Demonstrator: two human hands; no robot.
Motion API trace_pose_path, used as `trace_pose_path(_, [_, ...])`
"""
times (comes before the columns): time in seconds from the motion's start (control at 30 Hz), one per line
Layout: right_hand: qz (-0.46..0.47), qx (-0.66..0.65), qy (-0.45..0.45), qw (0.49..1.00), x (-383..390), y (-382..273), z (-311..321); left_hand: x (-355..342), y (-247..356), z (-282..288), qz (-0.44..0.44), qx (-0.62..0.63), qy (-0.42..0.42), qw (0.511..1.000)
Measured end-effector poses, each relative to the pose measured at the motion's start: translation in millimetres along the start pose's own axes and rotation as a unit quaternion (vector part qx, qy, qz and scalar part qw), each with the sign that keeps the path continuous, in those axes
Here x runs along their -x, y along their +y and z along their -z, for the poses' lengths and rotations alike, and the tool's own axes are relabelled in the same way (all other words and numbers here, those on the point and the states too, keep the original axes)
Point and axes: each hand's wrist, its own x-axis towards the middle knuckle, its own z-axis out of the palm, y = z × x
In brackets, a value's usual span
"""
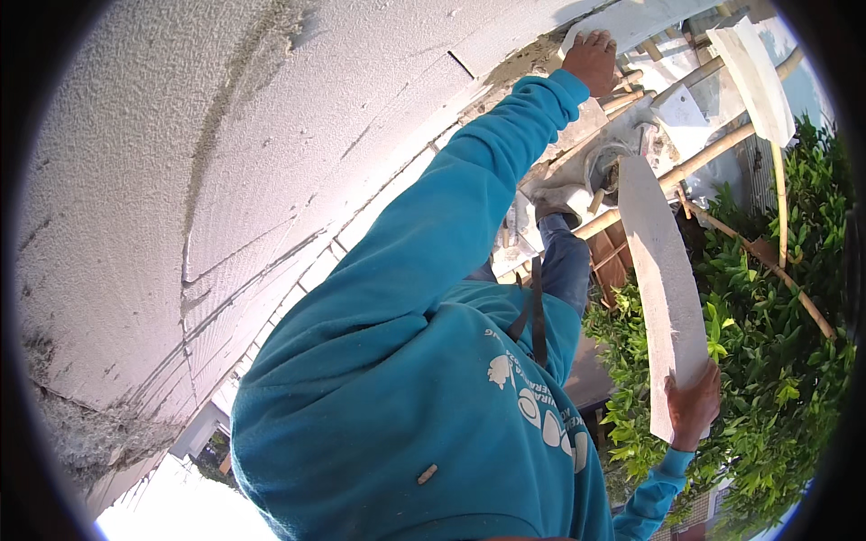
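My left hand [591,65] reaches far ahead along the wall. Its fingers lie against the near end of a white board [645,22] set beside the wall; the thumb is hidden. At the right, my right hand [695,403] grips the lower end of a long, narrow, pale board [666,293]. That board slants upward from the hand, its rough edge facing the wall, and its far end hangs over the bamboo poles.
A rough plastered wall [271,135] fills the left. Bamboo scaffold poles [704,158] cross at the upper right, near a bucket [606,167] and my foot. Another pale board [753,81] leans over the poles. Leafy bushes [767,325] stand at the right.
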Motion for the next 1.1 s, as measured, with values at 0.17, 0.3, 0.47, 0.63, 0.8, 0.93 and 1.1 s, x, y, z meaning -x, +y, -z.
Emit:
trace_pose_path(0.17, [0.197,0.067,0.058,0.976,-3,-31,45,124,109,72,-0.197,0.292,-0.098,0.931])
trace_pose_path(0.3, [0.318,0.072,0.04,0.945,-14,-70,70,216,135,107,-0.188,0.206,-0.167,0.946])
trace_pose_path(0.47, [0.466,0.099,0.026,0.879,-35,-116,92,299,122,94,-0.005,0.267,-0.149,0.952])
trace_pose_path(0.63, [0.569,0.093,0.049,0.815,-73,-159,94,339,110,137,0.138,0.219,-0.018,0.966])
trace_pose_path(0.8, [0.641,-0.009,0.123,0.758,-129,-222,60,367,85,171,0.235,0.083,0.03,0.968])
trace_pose_path(0.93, [0.644,-0.04,0.22,0.731,-177,-271,21,365,52,171,0.259,0.025,0.038,0.965])
trace_pose_path(1.1, [0.53,-0.198,0.28,0.776,-184,-270,3,362,17,161,0.295,-0.062,0.049,0.952])
